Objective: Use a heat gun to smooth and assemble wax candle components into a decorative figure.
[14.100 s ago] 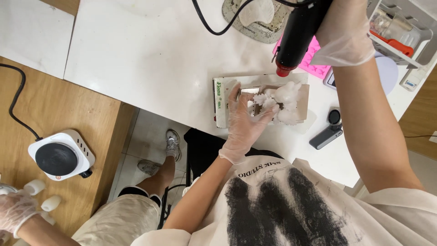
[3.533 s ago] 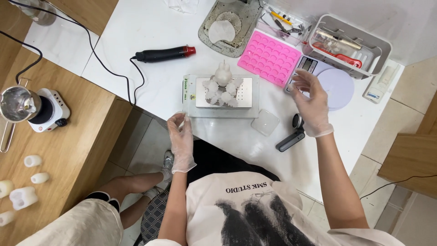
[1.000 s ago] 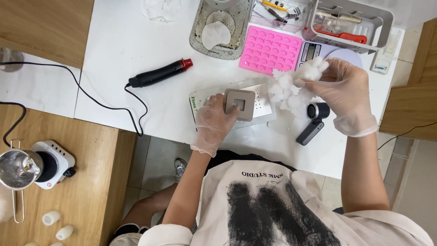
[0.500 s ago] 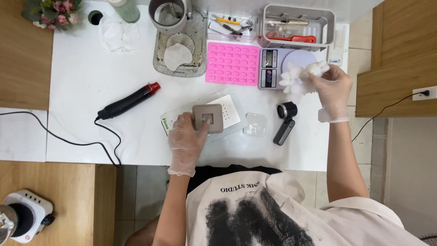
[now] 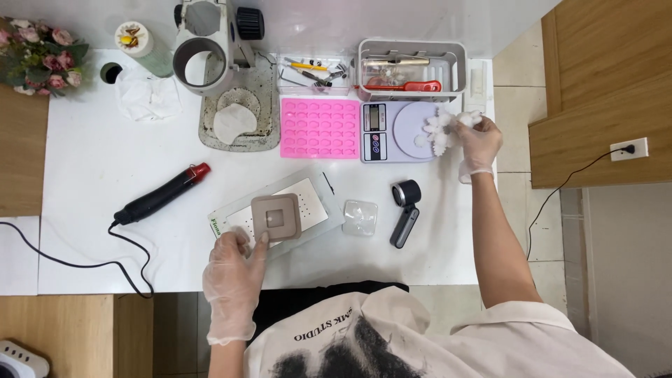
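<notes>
Two gloved hands: left hand (image 5: 234, 269) flat, open grip, fingertips on brown square mould (image 5: 276, 218); right hand (image 5: 474, 136) pinches white clumps (image 5: 439, 131) over scale (image 5: 399, 131).

Both hands gloved: left hand (image 5: 233, 276) and right hand (image 5: 477, 138) each in a thin, translucent whitish disposable glove, wrinkled over the fingers and ending in a loose cuff at the wrist, forearms bare beyond it. Torso at the near edge wears a cream or off-white short-sleeved shirt (image 5: 448, 343), right sleeve wide and ending above the elbow, with small dark lettering and a rough black brush-stroke print across the front. A dark garment (image 5: 308, 302), possibly trousers or an apron, shows below the shirt against the table edge; too shadowed to tell which.
</notes>
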